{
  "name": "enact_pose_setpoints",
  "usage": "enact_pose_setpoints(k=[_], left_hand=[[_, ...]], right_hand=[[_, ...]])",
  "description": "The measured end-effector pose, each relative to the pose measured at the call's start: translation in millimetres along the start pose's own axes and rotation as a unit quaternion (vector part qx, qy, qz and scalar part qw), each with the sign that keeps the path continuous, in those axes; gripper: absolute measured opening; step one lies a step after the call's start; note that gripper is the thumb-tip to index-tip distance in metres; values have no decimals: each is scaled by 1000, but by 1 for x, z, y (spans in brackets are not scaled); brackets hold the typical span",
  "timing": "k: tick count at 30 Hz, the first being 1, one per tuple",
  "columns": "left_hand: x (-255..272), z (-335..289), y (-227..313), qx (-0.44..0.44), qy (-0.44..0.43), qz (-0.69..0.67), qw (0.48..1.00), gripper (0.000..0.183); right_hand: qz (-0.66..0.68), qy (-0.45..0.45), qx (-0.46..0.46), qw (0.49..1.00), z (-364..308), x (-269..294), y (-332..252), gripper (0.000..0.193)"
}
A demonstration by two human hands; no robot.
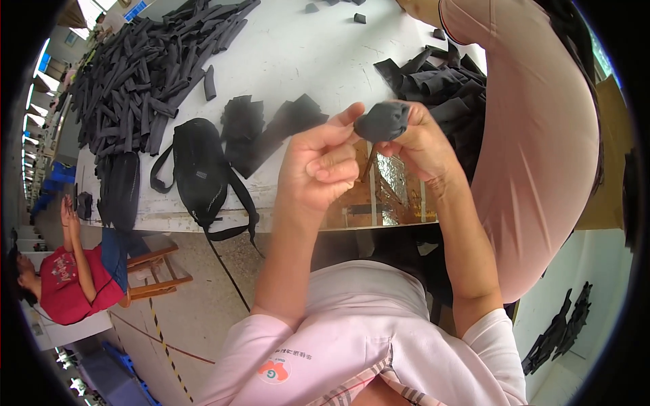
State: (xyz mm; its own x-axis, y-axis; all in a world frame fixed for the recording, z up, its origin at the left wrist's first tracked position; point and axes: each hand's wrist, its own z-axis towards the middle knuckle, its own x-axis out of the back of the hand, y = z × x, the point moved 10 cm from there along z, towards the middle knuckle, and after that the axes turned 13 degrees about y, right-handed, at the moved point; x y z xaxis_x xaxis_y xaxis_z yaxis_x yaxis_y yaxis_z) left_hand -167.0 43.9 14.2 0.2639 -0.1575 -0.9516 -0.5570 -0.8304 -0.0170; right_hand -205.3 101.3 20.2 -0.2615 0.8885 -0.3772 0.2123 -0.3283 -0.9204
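Observation:
A dark grey fabric piece (383,122), bunched into a rounded shape, is held up over the table's near part. My right hand (423,139) grips its right end between thumb and fingers. At its left edge, my left hand (323,162) has the fingertips closed on the cloth, with the other fingers curled in. Flat dark fabric pieces (242,128) lie on the white table just left of my hands. Beside them is a black bag (200,169) with straps, one hanging over the table's front edge.
A large heap of dark fabric strips (145,74) covers the table's far left. More dark pieces (443,88) are piled at the right, near a person in a pink sleeve (535,135). A brown taped patch (389,189) lies below my hands. Someone in red (68,277) sits at left.

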Motion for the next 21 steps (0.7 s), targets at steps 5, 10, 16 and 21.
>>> enact_pose_setpoints(k=[5, 10, 16, 21], left_hand=[[60, 1, -10, -48, 66, 84, 993, 25], [36, -5, -16, -140, 94, 137, 976, 26], [11, -24, -6, -352, 107, 403, 838, 29], [58, -14, 9, -325, 170, 439, 820, 29]], right_hand=[[51, 14, -58, 997, -12, 16, 51, 20], [-6, 29, -33, 999, -4, 19, 30, 19], [-48, -31, -12, 998, -4, 18, 39, 8], [-50, 36, 4, 998, -15, 30, 63, 23]])
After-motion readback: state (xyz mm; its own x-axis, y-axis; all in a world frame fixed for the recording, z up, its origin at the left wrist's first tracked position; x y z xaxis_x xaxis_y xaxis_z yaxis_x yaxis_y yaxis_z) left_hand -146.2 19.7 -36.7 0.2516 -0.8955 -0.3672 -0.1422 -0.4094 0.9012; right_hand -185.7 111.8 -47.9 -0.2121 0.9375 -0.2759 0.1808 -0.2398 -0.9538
